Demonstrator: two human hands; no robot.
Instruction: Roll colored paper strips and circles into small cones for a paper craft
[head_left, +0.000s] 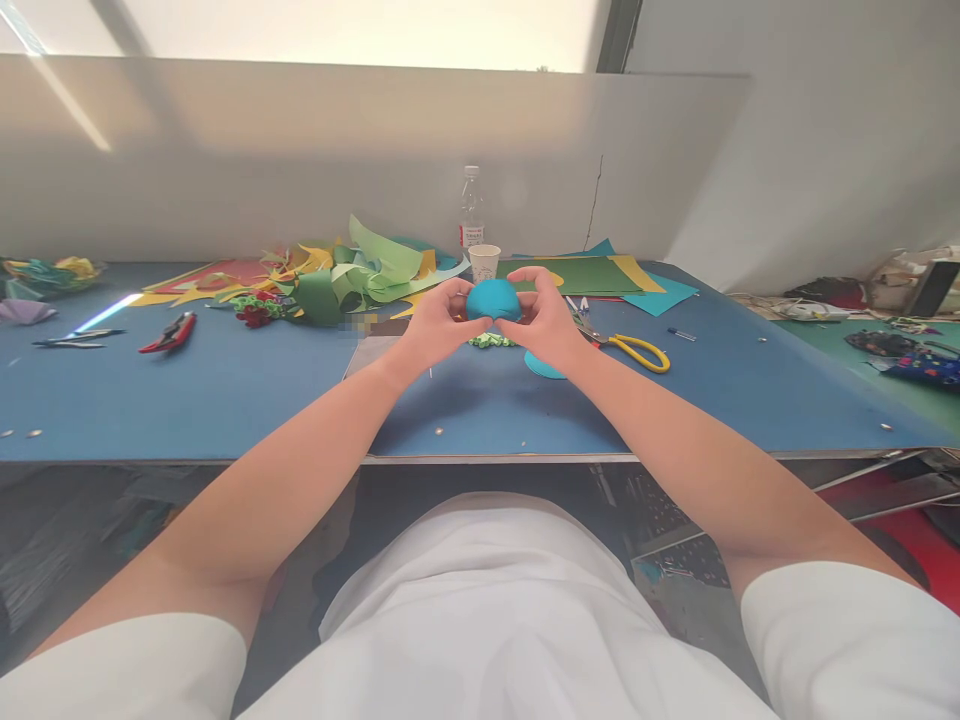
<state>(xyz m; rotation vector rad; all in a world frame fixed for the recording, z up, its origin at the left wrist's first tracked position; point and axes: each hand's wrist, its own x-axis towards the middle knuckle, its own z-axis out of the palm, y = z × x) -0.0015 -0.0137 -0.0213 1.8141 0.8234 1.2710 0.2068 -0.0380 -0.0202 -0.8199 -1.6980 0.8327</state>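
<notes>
Between both hands, above the blue tabletop [480, 420], is a rounded blue piece that looks like curved paper or felt [493, 299]. My left hand [439, 325] grips its left side with fingers curled and thumb at the lower edge. On the other side my right hand [547, 318] holds it, index finger arched over the top and thumb below. Just behind and under it lie small curled green pieces [491, 341]. A flat light-blue paper disc [544, 366] is partly hidden by my right wrist. Yellow-handled scissors [637, 350] rest to the right.
Behind the hands stand a paper cup [485, 262] and a plastic bottle [471, 210]. Cut green and yellow paper [375, 262] is heaped at back left; coloured sheets [585, 275] lie at back right. Red-handled pliers [171, 333] and tweezers [79, 338] are on the left.
</notes>
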